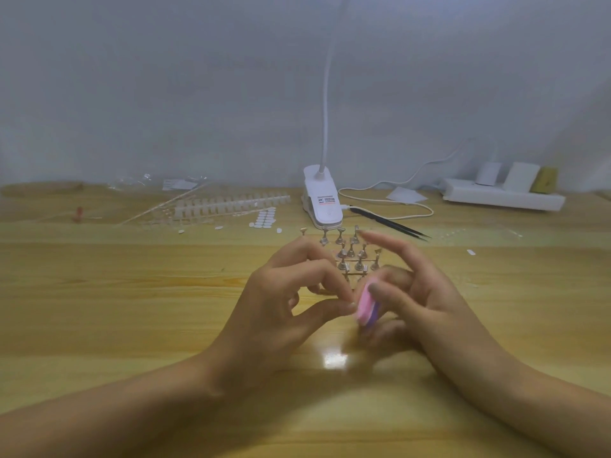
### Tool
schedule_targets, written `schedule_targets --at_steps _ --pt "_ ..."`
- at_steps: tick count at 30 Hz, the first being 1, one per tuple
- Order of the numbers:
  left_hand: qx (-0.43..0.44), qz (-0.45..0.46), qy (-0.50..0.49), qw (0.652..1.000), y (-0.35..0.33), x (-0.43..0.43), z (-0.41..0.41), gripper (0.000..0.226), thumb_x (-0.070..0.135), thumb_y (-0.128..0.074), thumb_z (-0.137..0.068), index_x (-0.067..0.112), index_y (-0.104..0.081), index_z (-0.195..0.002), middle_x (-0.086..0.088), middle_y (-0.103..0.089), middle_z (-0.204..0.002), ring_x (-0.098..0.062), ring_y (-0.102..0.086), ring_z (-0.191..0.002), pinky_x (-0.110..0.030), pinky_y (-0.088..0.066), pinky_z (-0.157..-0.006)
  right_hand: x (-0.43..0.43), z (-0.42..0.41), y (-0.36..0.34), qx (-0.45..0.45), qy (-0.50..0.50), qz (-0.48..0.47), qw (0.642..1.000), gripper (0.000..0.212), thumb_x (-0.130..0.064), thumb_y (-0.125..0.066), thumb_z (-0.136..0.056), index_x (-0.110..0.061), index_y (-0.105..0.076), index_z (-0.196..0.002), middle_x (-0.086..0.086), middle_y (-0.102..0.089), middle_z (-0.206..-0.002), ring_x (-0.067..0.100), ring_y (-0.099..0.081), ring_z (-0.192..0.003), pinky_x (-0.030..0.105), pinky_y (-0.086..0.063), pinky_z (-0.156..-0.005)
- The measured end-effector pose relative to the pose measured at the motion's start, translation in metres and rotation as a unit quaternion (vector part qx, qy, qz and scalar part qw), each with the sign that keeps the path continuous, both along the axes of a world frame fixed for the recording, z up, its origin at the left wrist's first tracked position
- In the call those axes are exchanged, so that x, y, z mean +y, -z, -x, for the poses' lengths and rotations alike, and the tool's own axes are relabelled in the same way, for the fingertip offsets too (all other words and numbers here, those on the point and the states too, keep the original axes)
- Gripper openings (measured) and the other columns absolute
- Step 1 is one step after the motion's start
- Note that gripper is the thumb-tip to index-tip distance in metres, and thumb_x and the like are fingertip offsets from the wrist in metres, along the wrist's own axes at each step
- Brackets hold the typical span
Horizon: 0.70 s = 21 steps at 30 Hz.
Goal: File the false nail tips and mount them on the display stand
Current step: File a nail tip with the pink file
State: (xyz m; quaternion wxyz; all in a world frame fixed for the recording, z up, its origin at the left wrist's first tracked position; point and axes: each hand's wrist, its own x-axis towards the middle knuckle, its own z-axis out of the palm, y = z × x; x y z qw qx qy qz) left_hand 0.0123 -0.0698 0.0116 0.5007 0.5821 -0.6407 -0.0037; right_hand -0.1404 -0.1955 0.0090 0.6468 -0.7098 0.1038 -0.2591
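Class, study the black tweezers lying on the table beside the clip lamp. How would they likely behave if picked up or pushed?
The black tweezers look thin and rigid, so probably stiff and light. They lie flat on the table, so a push should slide rather than roll them. Their fine tips could prick or bend.

head-worn view, facing forward-down, close over table [132, 292]

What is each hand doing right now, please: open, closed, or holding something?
Left hand: pinches what seems a nail tip, thumb and forefinger.
Right hand: holds the pink and purple file.
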Motion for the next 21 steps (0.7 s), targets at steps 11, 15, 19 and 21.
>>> schedule_targets --at_steps 11,15,19,21 --pt "0.009 -0.005 -0.003 1.000 0.0007 -0.0002 -0.0010 0.010 0.026 -0.076 -0.081 0.018 -0.071 -0.079 0.010 -0.054 -0.091 -0.011 -0.053 -0.078 -0.015 -0.035 -0.056 0.0003 -0.0006 0.0000 0.008 -0.024 -0.014 1.000 0.050 -0.029 -0.075 -0.087 -0.039 -0.055 -0.131 0.010 -0.068 -0.082 0.028 -0.070 -0.067 0.032 -0.057 -0.054" --pt "0.017 -0.007 0.007 1.000 0.0008 -0.0001 0.0000 0.009 0.025 -0.076 -0.081 0.019 -0.070 -0.078 0.010 -0.054 -0.091 -0.012 -0.052 -0.077 -0.017 -0.034 -0.054 -0.0016 -0.0008 0.0002 0.002 0.016 -0.035 0.999 0.055 -0.032 -0.075 -0.085 -0.032 -0.051 -0.135 0.012 -0.069 -0.081 0.025 -0.069 -0.063 0.032 -0.057 -0.053" --pt "0.019 -0.005 0.009 1.000 0.0006 0.0003 -0.0005 0.009 0.024 -0.077 -0.081 0.019 -0.070 -0.078 0.011 -0.054 -0.090 -0.013 -0.053 -0.077 -0.020 -0.035 -0.052 0.0011 -0.0010 -0.0004 0.008 -0.029 -0.014 0.999 0.048 -0.030 -0.076 -0.087 -0.036 -0.056 -0.130 0.009 -0.068 -0.080 0.026 -0.069 -0.065 0.030 -0.056 -0.052" --pt "0.020 -0.006 0.012 1.000 0.0007 0.0004 -0.0004 0.009 0.024 -0.077 -0.081 0.019 -0.071 -0.078 0.011 -0.054 -0.090 -0.012 -0.053 -0.076 -0.022 -0.035 -0.051 0.0001 -0.0018 0.0003 0.004 -0.013 -0.022 1.000 0.046 -0.029 -0.075 -0.088 -0.036 -0.056 -0.129 0.010 -0.069 -0.081 0.026 -0.070 -0.063 0.030 -0.056 -0.052"
